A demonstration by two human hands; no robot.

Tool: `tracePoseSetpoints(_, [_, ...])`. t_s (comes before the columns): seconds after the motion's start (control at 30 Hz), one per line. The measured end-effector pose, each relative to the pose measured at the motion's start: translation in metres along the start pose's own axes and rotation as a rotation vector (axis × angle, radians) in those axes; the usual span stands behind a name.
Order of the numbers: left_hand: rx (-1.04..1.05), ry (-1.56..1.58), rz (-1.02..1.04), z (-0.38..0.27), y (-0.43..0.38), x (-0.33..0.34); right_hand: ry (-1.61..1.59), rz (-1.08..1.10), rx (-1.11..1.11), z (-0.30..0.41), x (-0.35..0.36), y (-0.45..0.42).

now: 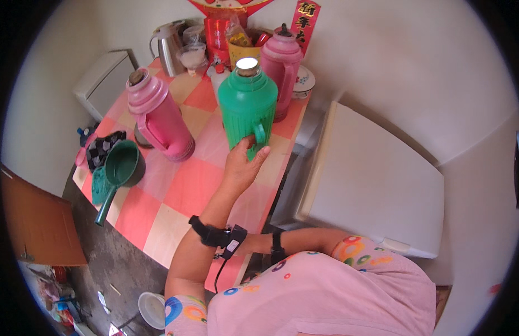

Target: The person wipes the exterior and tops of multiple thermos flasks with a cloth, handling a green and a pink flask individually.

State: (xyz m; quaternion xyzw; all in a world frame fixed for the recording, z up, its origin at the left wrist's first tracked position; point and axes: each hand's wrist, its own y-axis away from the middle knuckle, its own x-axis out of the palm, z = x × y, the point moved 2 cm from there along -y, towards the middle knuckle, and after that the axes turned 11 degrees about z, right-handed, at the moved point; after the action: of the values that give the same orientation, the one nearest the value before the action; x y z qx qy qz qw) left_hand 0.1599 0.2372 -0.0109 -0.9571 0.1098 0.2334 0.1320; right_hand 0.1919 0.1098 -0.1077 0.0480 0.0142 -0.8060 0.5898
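Observation:
My left hand (244, 161) is at the lower end of the handle of a green ribbed thermos flask (247, 103), its fingers partly hidden there and its thumb apart. The flask has a shiny-topped stopper. My right hand (252, 243) lies low over the table's near edge, largely hidden behind my left forearm and the black strapped device on it. A pink thermos flask (160, 115) with a cork stands to the left. Another pink thermos flask (282, 63) stands behind the green one, at the right. A dark green plastic dipper (124, 164) lies at the table's left edge.
The checkered tabletop (175, 214) also holds a steel jug (171, 50), plastic tubs (193, 56), a yellow container (242, 51) and an enamel lidded dish (303, 82) at the back. A white chest-like appliance (373, 176) stands right of it. A white bucket (152, 311) is on the floor.

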Motion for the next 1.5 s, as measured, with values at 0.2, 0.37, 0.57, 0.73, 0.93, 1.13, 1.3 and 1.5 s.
tracePoseSetpoints(0.2, [0.048,0.450,0.043,0.013,-0.023,0.022,0.890,-0.552,-0.124,-0.058,-0.070,0.056])
tracePoseSetpoints(0.37, [0.071,0.488,-0.209,0.018,0.017,-0.012,0.114,-0.865,-0.001,-0.005,-0.127,0.106])
tracePoseSetpoints(0.57, [-0.084,0.530,-0.238,0.026,0.063,-0.031,0.570,-1.148,-0.535,0.112,-0.147,0.080])
tracePoseSetpoints(0.73, [-0.041,0.308,-0.429,0.015,0.099,-0.055,0.847,-1.056,-0.551,0.143,-0.129,0.033])
tracePoseSetpoints(0.93, [-0.103,0.263,-0.416,0.009,0.129,-0.074,0.452,-0.806,-0.408,0.143,-0.186,-0.014])
tracePoseSetpoints(1.13, [-0.088,0.281,-0.422,0.008,0.135,-0.080,0.380,0.099,-0.222,0.169,-0.225,-0.077])
tracePoseSetpoints(1.3, [-0.070,0.278,-0.458,0.004,0.129,-0.075,0.278,0.424,-0.120,0.193,-0.224,-0.104])
tracePoseSetpoints(1.5, [-0.085,0.224,-0.563,0.005,0.138,-0.071,0.523,-0.161,-0.351,0.171,-0.206,-0.063])
